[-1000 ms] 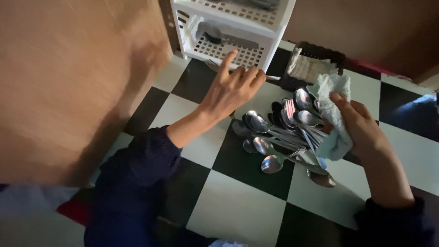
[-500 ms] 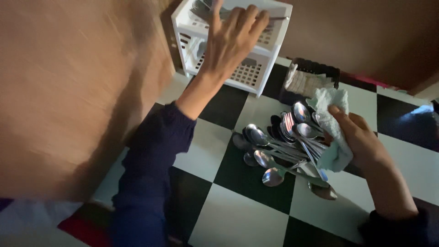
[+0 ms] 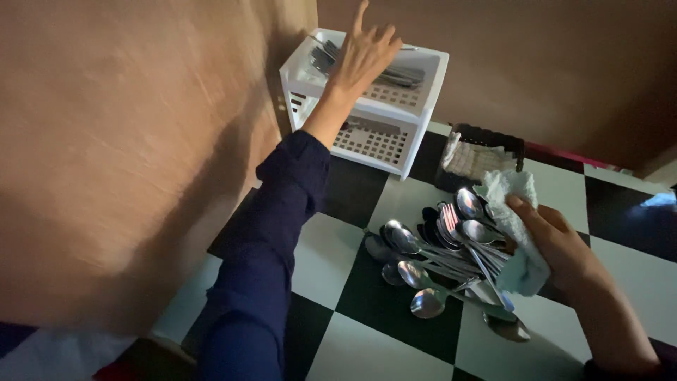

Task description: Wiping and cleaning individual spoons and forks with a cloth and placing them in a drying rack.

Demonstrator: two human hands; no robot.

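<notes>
My left hand (image 3: 363, 53) reaches over the top tier of a white slotted plastic rack (image 3: 423, 106), fingers spread above several pieces of cutlery (image 3: 402, 73) lying in it; nothing shows in its grasp. My right hand (image 3: 557, 243) grips a pale cloth (image 3: 515, 212) wrapped around the handles of a bundle of metal spoons (image 3: 451, 229), their bowls fanned out to the left. A few loose spoons (image 3: 423, 282) lie on the black-and-white checkered surface (image 3: 367, 353) beneath the bundle.
A dark basket (image 3: 493, 137) with folded light cloths stands right of the rack. A tan wall (image 3: 127, 155) runs close along the left, and a brown wall rises behind the rack. A blue patch (image 3: 652, 201) shows at the far right.
My left hand carried a fork up from the rack's lower level to the top tier and opened over it. The view shifted down; my right hand kept its hold on the spoons.
</notes>
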